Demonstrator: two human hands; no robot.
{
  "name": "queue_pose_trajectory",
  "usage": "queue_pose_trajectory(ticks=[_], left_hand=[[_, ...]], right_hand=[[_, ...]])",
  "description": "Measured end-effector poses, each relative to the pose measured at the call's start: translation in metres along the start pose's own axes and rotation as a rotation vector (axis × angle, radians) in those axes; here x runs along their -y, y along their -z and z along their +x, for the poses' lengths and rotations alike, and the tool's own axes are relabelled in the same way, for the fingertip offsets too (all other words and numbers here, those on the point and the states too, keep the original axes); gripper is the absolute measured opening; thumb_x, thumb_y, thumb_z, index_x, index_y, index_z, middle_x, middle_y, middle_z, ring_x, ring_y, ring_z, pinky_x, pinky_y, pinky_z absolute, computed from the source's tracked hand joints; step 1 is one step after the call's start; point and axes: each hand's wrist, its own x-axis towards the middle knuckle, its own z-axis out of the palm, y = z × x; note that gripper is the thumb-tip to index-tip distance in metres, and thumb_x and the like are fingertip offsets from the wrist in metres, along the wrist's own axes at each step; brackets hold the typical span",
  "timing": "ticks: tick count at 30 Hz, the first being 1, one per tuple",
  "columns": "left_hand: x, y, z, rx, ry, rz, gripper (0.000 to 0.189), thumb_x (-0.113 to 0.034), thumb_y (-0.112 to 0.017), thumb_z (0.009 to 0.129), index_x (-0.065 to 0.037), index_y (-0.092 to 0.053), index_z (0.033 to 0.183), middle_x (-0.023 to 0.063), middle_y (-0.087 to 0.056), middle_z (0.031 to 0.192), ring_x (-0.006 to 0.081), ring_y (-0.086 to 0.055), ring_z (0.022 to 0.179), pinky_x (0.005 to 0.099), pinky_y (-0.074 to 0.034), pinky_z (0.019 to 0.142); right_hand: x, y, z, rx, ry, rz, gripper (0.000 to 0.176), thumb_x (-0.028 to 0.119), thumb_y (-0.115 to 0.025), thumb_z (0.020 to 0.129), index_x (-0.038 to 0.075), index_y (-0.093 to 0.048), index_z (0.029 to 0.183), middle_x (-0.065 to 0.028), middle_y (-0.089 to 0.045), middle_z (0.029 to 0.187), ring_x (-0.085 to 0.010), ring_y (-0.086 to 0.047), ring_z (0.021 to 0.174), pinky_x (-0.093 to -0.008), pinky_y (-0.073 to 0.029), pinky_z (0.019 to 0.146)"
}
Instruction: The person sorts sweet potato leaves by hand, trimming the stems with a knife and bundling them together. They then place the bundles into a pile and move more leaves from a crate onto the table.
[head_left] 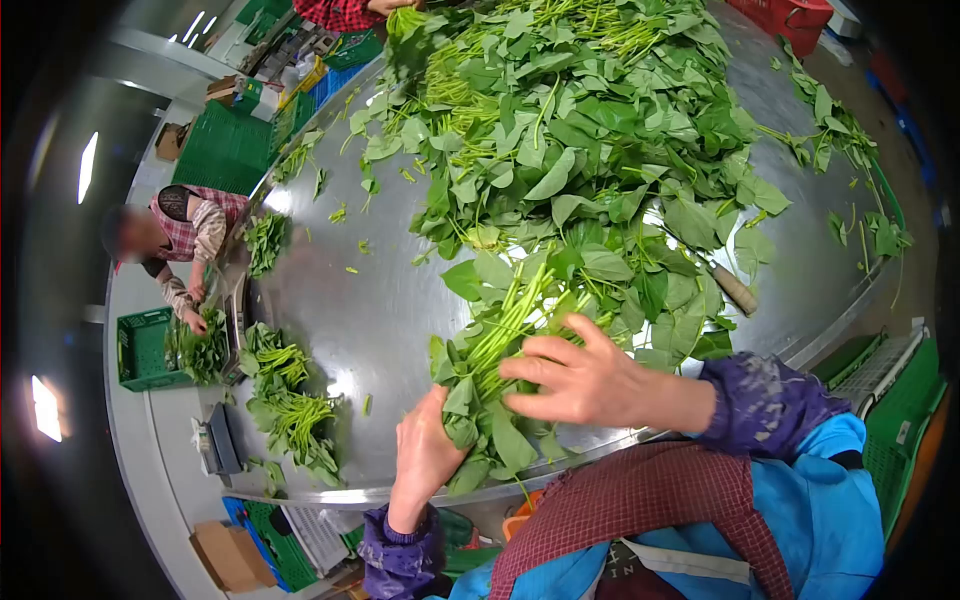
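My left hand [425, 445] is closed around the leafy end of a bunch of greens [500, 330] near the table's front edge. The pale green stems point up and away from me. Across those stems lies my right hand [595, 385], its fingers apart and fingertips touching the bunch. Just beyond, a big heap of leafy greens [590, 150] spreads over the metal table [370, 290]. To the right of my right hand, a knife [735, 290] with a wooden handle rests among loose leaves, its blade partly hidden.
Several bundles of greens [300, 420] lie at the table's left side. A co-worker [185, 230] there handles greens over a green crate [145, 350]. Another person's hand [390, 6] is at the top. A red crate [795, 20] stands far right; green crates [900, 420] are beside me.
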Motion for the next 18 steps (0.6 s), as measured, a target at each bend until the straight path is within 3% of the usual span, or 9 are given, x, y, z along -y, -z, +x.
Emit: queue_pose_trajectory(ticks=[4, 6, 7, 8, 9, 11, 14, 15, 18], left_hand=[[0.011, -0.005, -0.004, -0.005, -0.012, 0.087, 0.032, -0.013, -0.067, 0.068, -0.004, -0.053, 0.096, 0.0175, -0.060, 0.085, 0.0395, -0.056, 0.079, 0.0437, -0.045, 0.064], [0.022, -0.007, -0.008, -0.042, -0.020, 0.112, 0.031, -0.012, -0.066, 0.069, -0.004, -0.053, 0.096, 0.0172, -0.060, 0.084, 0.0393, -0.057, 0.078, 0.0437, -0.045, 0.063], [0.024, -0.009, -0.010, -0.080, -0.034, 0.140, 0.030, -0.012, -0.066, 0.069, -0.004, -0.053, 0.096, 0.0169, -0.060, 0.084, 0.0390, -0.057, 0.077, 0.0438, -0.045, 0.062], [0.020, -0.007, -0.009, -0.070, -0.044, 0.142, 0.037, -0.006, -0.064, 0.067, -0.004, -0.053, 0.102, 0.0171, -0.059, 0.086, 0.0386, -0.057, 0.075, 0.0443, -0.044, 0.061], [0.020, -0.009, -0.010, -0.071, -0.048, 0.139, 0.037, -0.006, -0.064, 0.067, -0.004, -0.053, 0.102, 0.0171, -0.059, 0.086, 0.0386, -0.057, 0.075, 0.0443, -0.044, 0.061], [0.022, -0.011, -0.011, -0.097, -0.107, 0.248, 0.050, 0.001, -0.062, 0.063, -0.005, -0.052, 0.111, 0.0169, -0.058, 0.088, 0.0385, -0.057, 0.070, 0.0448, -0.045, 0.058], [0.002, -0.008, -0.010, -0.076, -0.113, 0.331, 0.059, 0.006, -0.059, 0.059, -0.007, -0.050, 0.116, 0.0163, -0.056, 0.088, 0.0381, -0.057, 0.065, 0.0449, -0.045, 0.055], [-0.004, -0.008, -0.009, -0.073, -0.118, 0.336, 0.059, 0.006, -0.059, 0.059, -0.007, -0.050, 0.116, 0.0163, -0.056, 0.088, 0.0381, -0.057, 0.065, 0.0449, -0.045, 0.055], [-0.012, -0.005, -0.011, -0.043, -0.137, 0.353, 0.060, 0.005, -0.061, 0.059, -0.007, -0.050, 0.117, 0.0164, -0.056, 0.087, 0.0390, -0.057, 0.068, 0.0456, -0.045, 0.055]], right_hand=[[-0.023, 0.007, -0.003, -0.002, 0.022, -0.011, 0.010, 0.015, -0.056, 0.071, 0.014, -0.057, 0.081, -0.0025, -0.059, 0.105, -0.0170, -0.053, 0.101, -0.0449, -0.037, 0.087], [-0.051, 0.027, -0.008, -0.092, -0.210, 0.047, 0.008, 0.013, -0.057, 0.071, 0.012, -0.056, 0.079, -0.0018, -0.061, 0.096, -0.0166, -0.055, 0.097, -0.0432, -0.035, 0.089], [-0.063, 0.041, -0.009, -0.170, -0.343, -0.004, 0.007, 0.006, -0.054, 0.076, 0.006, -0.053, 0.082, -0.0033, -0.060, 0.085, -0.0166, -0.060, 0.083, -0.0364, -0.042, 0.081], [-0.070, 0.046, -0.011, -0.286, -0.856, 0.469, 0.006, 0.002, -0.049, 0.081, 0.002, -0.050, 0.087, -0.0064, -0.059, 0.080, -0.0183, -0.061, 0.070, -0.0312, -0.047, 0.065], [-0.079, 0.053, -0.008, -0.254, -0.936, 0.457, 0.008, 0.004, -0.046, 0.085, 0.000, -0.045, 0.091, -0.0073, -0.054, 0.075, -0.0137, -0.058, 0.064, -0.0269, -0.045, 0.058], [-0.073, 0.038, -0.001, -0.269, -0.838, 0.427, 0.009, 0.006, -0.050, 0.083, 0.001, -0.046, 0.089, -0.0069, -0.054, 0.071, -0.0149, -0.059, 0.066, -0.0272, -0.045, 0.059], [-0.050, 0.014, 0.017, 0.201, -0.659, 0.175, 0.025, 0.025, -0.062, 0.077, 0.007, -0.052, 0.092, -0.0073, -0.061, 0.079, -0.0238, -0.060, 0.073, -0.0367, -0.045, 0.069], [-0.042, -0.003, 0.017, 0.167, -0.544, -0.038, 0.028, 0.027, -0.065, 0.075, 0.009, -0.054, 0.093, -0.0027, -0.061, 0.077, -0.0220, -0.059, 0.077, -0.0395, -0.041, 0.080], [-0.041, -0.021, 0.012, 0.201, -0.437, 0.057, 0.028, 0.023, -0.065, 0.071, 0.010, -0.056, 0.094, -0.0021, -0.061, 0.078, -0.0194, -0.058, 0.079, -0.0400, -0.037, 0.085]])
